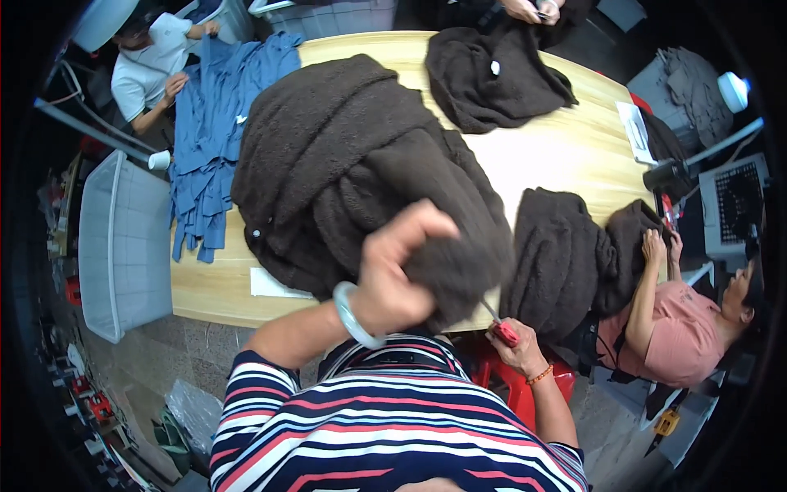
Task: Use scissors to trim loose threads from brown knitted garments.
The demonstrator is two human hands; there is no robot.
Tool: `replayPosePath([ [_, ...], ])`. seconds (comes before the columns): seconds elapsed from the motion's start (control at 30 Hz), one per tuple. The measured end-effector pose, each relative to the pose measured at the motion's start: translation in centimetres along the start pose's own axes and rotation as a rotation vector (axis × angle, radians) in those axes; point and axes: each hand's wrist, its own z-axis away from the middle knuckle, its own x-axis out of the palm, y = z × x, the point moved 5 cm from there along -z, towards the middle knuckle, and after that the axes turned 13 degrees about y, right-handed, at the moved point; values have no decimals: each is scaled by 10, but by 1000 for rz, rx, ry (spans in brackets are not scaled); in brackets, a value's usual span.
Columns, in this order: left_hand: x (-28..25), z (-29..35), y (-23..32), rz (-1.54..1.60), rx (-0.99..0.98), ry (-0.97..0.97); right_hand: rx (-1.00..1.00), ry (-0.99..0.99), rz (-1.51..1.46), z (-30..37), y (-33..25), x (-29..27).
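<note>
My left hand (400,266) is closed on a bunched part of a dark brown fleece garment (459,266), lifted near the table's front edge and blurred by motion. A bangle circles that wrist. Low at the right, my right hand (523,351) grips red-handled scissors (506,332), with a slim metal blade pointing up toward the cloth. The lower part of the handle is hidden in my palm. Just beyond my left hand, a large heap of the same brown fleece (328,139) covers the middle of the table (541,164).
A person at the far left handles blue garments (209,139). Folded brown fleece (551,254) lies to my right, beside a person in pink. Another brown piece (492,78) lies by a third person's hands. A white bin (123,246) stands left; a red stool (525,389) is below.
</note>
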Motion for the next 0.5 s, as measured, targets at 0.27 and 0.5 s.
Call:
replayPosePath([
  [0.27,103,0,9,106,-78,-198,-300,-132,130,-16,-26,45],
  [0.5,208,36,65,526,-25,-795,-465,48,-263,-62,-38,-1],
])
